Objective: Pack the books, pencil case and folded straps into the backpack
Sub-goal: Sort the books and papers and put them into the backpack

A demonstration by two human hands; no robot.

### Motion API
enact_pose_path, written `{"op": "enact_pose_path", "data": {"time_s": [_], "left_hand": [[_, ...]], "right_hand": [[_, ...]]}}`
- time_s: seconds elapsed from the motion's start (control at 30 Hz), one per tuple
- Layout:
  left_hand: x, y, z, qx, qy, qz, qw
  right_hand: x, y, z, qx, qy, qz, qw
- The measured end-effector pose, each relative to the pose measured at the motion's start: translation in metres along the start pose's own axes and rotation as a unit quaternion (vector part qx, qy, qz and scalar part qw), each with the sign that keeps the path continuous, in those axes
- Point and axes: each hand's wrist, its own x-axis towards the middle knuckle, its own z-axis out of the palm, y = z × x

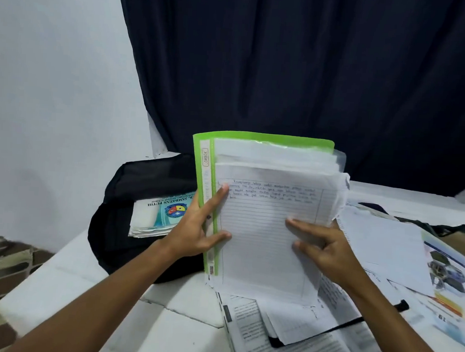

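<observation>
Upright between both hands stands a green clear-sleeve folder [257,201], thick with loose lined sheets, its lower edge over the white table [88,284]. The left hand [198,228] grips the folder's spine side, thumb pressed onto the front sheet and fingers wrapped behind the green edge. The right hand [322,244] lies half open against the front page, fingertips spread on the paper near its right edge, steadying the stack rather than closing round it.

Just left of the folder and partly behind it, the black backpack [126,210] lies on the table with its mouth open. Inside it rests a stack of exercise books [158,215], the top one white and teal with a round crest on the cover.

Below and right of the hands, printed pages and books [297,340] lie scattered on the table, with a black strap [336,329] running across them. A dark curtain [300,71] hangs behind.
</observation>
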Motion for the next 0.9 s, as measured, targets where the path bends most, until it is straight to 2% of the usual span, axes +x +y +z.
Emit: {"op": "enact_pose_path", "data": {"time_s": [0.1,0.27,0.4,0.5,0.57,0.67,0.73,0.9], "left_hand": [[0.000,-0.003,0.000,0.017,-0.018,0.012,1.000],[-0.003,-0.007,0.005,-0.002,0.018,0.002,1.000],[-0.020,-0.013,0.021,0.030,-0.025,0.005,0.999],[-0.021,-0.012,0.023,0.036,-0.030,0.004,0.999],[-0.018,-0.009,0.020,0.018,-0.008,-0.015,1.000],[-0.018,-0.005,0.024,-0.049,0.077,-0.068,0.993],[-0.021,0.000,0.028,-0.095,0.103,-0.098,0.985],[-0.020,0.003,0.025,-0.074,0.046,-0.081,0.993]], "right_hand": [[-0.001,0.001,-0.001,-0.018,-0.010,0.001,1.000],[-0.001,-0.003,-0.001,0.044,0.070,-0.014,0.996],[-0.004,0.005,0.007,0.006,0.054,-0.012,0.998],[-0.005,0.009,0.006,-0.010,0.059,0.002,0.998],[-0.007,0.010,0.007,-0.026,0.054,-0.002,0.998],[-0.013,0.013,0.009,-0.040,0.063,-0.001,0.997],[-0.013,0.013,0.009,-0.040,0.066,0.002,0.997],[-0.012,0.010,0.005,-0.036,0.007,0.010,0.999]]}}
